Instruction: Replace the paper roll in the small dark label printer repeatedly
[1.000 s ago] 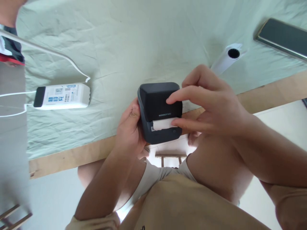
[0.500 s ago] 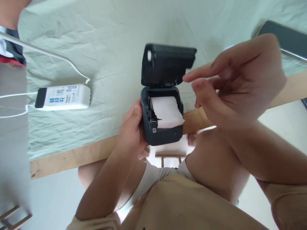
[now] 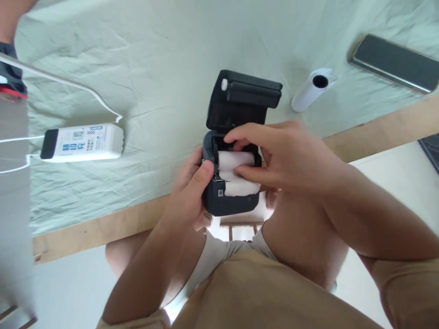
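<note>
A small dark printer (image 3: 231, 205) with its lid (image 3: 245, 98) raised is held at the table's front edge. My left hand (image 3: 192, 183) grips its left side, the thumb on the top rim. Inside the compartment lies a white paper roll (image 3: 233, 161), its torn end hanging over the front. My right hand (image 3: 270, 155) reaches in from the right, with the thumb and fingers around the paper roll. The fingertips at the roll's back are partly hidden in the compartment.
Another white roll (image 3: 307, 93) lies on the green cloth (image 3: 164, 68), right of the printer. Farther right is a dark phone-like slab (image 3: 394, 61). A white power bank (image 3: 85, 142) with cables is on the left. Part of another person (image 3: 12, 18) shows at top left.
My right hand has moved left and down into the printer's compartment, onto the paper roll. The second roll, hidden before by that hand, now shows. My left thumb has shifted onto the printer's rim.
</note>
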The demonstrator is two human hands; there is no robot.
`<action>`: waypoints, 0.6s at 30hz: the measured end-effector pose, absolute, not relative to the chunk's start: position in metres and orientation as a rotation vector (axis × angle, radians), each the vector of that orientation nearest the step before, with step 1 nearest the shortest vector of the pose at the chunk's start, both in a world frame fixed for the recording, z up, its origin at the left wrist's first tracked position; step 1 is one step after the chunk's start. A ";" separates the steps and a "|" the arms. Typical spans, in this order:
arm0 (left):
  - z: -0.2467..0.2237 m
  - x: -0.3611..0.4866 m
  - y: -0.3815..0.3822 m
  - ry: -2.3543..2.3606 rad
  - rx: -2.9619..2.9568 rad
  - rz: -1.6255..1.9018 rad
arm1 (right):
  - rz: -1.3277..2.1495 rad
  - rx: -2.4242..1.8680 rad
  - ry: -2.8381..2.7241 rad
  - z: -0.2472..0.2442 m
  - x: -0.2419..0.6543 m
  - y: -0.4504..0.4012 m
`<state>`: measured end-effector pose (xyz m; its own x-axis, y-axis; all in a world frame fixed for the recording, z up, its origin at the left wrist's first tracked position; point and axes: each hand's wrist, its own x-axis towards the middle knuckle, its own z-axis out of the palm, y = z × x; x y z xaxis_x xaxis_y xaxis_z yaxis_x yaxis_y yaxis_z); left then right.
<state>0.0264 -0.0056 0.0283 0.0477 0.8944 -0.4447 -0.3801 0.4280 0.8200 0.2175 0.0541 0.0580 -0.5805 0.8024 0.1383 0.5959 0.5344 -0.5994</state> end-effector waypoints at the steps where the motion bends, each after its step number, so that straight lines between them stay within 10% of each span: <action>1: 0.028 0.026 -0.005 1.144 0.569 1.069 | 0.809 -1.092 -2.294 0.060 0.221 0.054; 8: 0.026 0.024 -0.003 1.170 0.529 1.124 | 0.997 -0.964 -1.474 0.037 0.238 0.083; 18: 0.026 0.026 -0.002 1.151 0.526 1.162 | 0.336 -1.283 -2.030 0.009 0.251 0.103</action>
